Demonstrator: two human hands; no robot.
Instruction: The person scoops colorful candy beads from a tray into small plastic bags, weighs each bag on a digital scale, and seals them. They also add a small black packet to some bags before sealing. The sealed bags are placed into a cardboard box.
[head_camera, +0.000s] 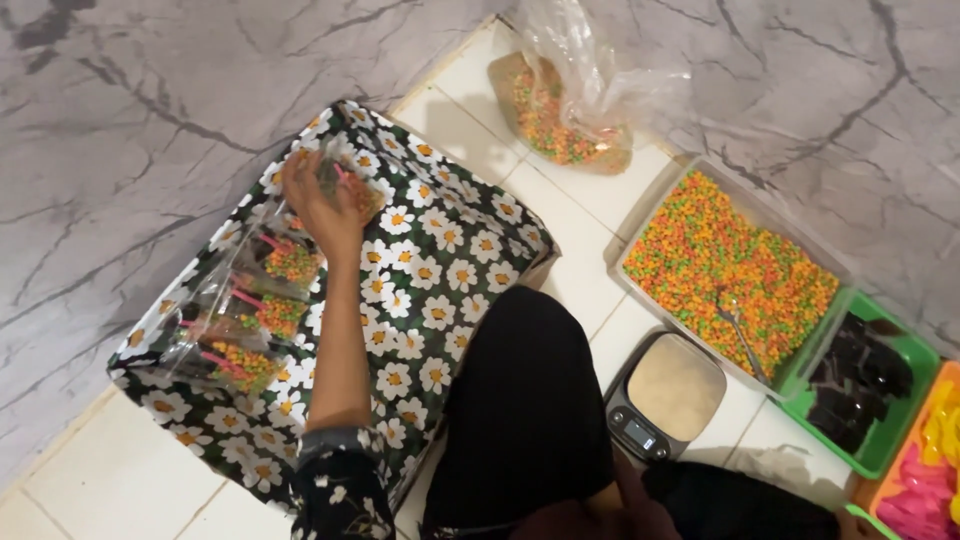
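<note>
My left hand (322, 205) reaches out over a shallow box lined with black cloth printed with white daisies (430, 290). It is shut on a small clear packet (352, 188) of orange and green sweets with a pink stick inside, held at the box's far corner. Several similar filled packets (262, 312) lie in a row along the box's left side, just below my hand. My right hand is out of sight. My black-clad knee (525, 400) rests against the box's near right side.
A digital kitchen scale (670, 392) sits on the white tiles right of my knee. Beyond it are a clear tub of orange and green sweets (700, 230) with a spoon (740, 335), a green tray of dark pieces (860, 385), an orange tray (925, 470) and an open plastic bag (570, 120).
</note>
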